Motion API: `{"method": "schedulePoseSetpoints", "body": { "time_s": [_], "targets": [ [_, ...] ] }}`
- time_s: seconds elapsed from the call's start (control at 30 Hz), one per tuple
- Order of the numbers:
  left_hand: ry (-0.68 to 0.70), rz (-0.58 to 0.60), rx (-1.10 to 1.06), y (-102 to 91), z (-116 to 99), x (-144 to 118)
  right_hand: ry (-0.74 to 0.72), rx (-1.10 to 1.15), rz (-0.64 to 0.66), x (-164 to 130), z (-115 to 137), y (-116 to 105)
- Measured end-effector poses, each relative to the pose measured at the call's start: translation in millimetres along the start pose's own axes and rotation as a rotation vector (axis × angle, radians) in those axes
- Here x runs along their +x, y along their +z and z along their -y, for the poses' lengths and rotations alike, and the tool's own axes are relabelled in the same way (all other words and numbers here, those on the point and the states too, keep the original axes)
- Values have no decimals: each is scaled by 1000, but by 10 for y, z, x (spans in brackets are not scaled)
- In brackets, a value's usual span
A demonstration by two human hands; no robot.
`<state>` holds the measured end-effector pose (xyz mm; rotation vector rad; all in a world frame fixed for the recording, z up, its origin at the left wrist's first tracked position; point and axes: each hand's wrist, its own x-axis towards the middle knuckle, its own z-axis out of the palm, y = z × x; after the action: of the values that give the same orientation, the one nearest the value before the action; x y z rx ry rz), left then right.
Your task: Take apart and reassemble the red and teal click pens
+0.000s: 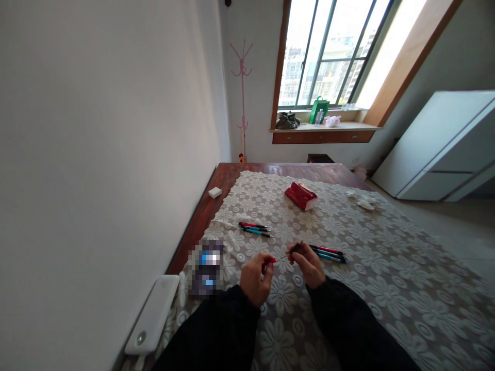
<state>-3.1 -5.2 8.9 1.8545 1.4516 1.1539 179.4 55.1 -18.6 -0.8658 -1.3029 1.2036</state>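
Observation:
Over the floral tablecloth, my left hand (257, 278) is closed around a red pen part (274, 260), most of it hidden by the fingers. My right hand (308, 264) pinches a black pen part (297, 247). A thin dark rod, seemingly a pen refill (284, 256), runs from the black part toward the red one; whether it enters the red part I cannot tell. Beyond my left hand lies a group of red and blue pens (255, 230) with black ends. Just right of my right hand, another group of red and blue pens (328, 253) lies on the cloth.
A red tissue pack (301, 196) lies farther back on the tablecloth (278, 335), with crumpled white tissue (365, 204) to its right. Along the left side are a white power bank (154, 314), a blurred-out dark object (209, 268) and a small white block (215, 192) near the wall.

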Motion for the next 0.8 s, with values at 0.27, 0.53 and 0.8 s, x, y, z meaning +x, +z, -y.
{"method": "schedulePoseSetpoints", "body": {
  "time_s": [0.27,0.53,0.8],
  "targets": [
    [-8,13,-14,-6,-12,12,-22,212,-47,-42,114,69],
    [-7,7,-11,14,17,10,-36,155,-57,-55,119,72],
    [-10,21,-19,0,5,13,-20,113,0,-66,62,62]
  ]
}}
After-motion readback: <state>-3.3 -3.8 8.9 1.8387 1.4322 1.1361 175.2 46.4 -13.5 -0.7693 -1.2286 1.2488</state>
